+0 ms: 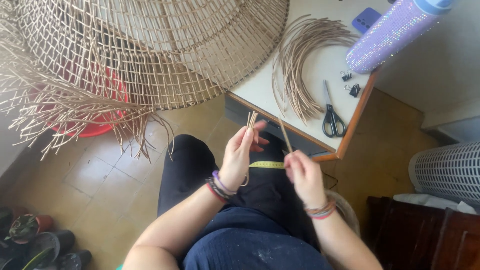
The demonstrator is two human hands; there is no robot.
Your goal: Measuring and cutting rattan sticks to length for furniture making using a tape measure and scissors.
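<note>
I sit over a tiled floor (100,175), my dark-trousered lap filling the bottom of the view. My left hand (240,155) is closed around a small bunch of cane strips (251,120), whose ends stick up above my fingertips. My right hand (302,172) pinches a single strip (285,136) that slants up toward the table edge. A yellow tape (267,164) lies across my lap between the two hands; I cannot tell whether either hand touches it. There is open floor to my left, but little room to my right, where a dark wooden piece (420,235) and a white perforated drum (450,170) crowd in.

Just past my hands, the table (260,90) corner juts toward me with its wooden edge close to the single strip. On it lie black scissors (331,117), two binder clips (350,84), and a curved bundle of cane (300,65). Farther back, a glittery purple bottle (390,35) and a blue phone (366,19) are cut off by the frame. A large woven cane shell (150,45) overhangs the table's left side, its loose ends trailing over a half-hidden red tub (100,125). Potted plants (35,240) sit at bottom left, cropped.
</note>
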